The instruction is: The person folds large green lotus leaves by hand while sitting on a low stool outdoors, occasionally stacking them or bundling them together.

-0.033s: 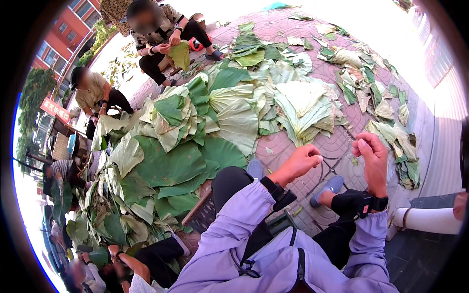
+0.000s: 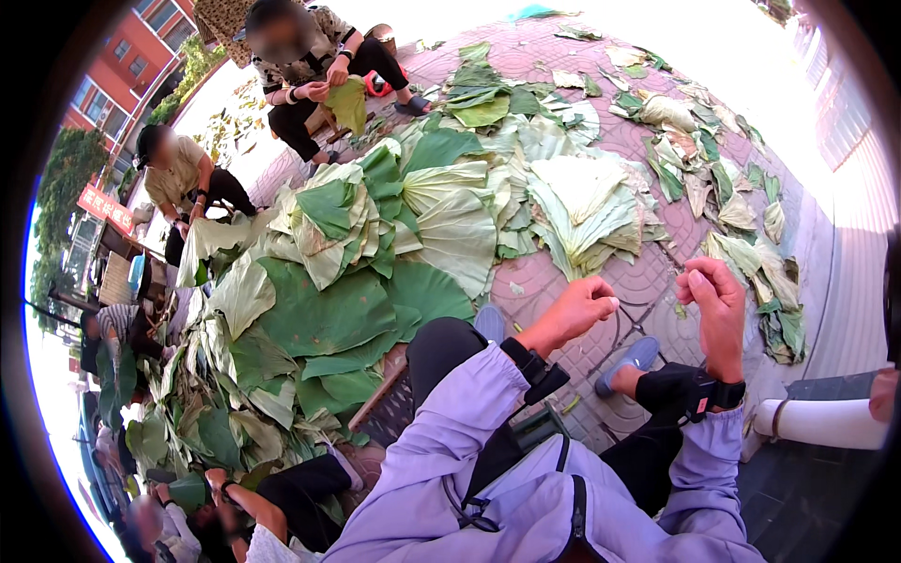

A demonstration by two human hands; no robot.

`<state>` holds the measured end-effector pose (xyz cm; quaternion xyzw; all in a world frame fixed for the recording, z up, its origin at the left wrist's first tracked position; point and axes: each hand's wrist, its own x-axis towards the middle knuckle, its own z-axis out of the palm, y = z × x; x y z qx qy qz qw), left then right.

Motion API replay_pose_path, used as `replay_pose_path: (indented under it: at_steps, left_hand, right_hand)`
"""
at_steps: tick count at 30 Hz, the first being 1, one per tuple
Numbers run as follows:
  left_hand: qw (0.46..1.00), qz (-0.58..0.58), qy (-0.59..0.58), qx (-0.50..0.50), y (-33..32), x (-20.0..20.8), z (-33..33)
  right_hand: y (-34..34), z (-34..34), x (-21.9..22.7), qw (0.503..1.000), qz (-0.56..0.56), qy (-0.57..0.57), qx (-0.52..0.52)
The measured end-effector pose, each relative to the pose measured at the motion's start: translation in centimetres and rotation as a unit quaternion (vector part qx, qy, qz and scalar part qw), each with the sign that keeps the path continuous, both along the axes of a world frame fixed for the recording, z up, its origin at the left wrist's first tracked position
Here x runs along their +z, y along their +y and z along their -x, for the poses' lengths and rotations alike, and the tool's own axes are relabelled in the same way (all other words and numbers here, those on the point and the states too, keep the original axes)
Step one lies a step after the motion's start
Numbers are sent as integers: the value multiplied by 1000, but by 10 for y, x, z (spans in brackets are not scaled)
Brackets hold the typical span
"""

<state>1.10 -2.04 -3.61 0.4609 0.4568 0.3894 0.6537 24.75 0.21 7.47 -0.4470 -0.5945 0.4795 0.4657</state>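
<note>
Leaves [image 2: 587, 202] — pale green, ribbed, fanned in a heap — near hands [image 2: 571, 314] [image 2: 717, 310] loosely curled, grip unclear

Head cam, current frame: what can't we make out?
Head view: whether the left hand or right hand grips anything small; the curl of each hides its inside.
Head view: lower leaves in the pale leaf stack, covered by upper ones.
Head view: the owner of the white-clad limb, cut off at the right rim.
</note>
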Motion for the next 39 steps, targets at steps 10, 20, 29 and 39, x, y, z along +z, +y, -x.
replay_pose_path:
  at_steps: [10, 20, 29, 39]
  left_hand:
    - [997, 59, -38, 35, -38, 2, 8]
    - [989, 95, -95, 60, -68, -9, 15]
    - [977, 167, -116, 65, -113, -51, -13]
    - [962, 260, -43, 74, -146, -99, -36]
  right_hand:
    - [-52, -21, 1, 995, 45, 85, 18]
    - [-71, -58, -23, 949, 132, 285, 40]
    - [-101, -30, -84, 901, 276, 320, 100]
    - [-111, -22, -113, 900, 323, 285, 67]
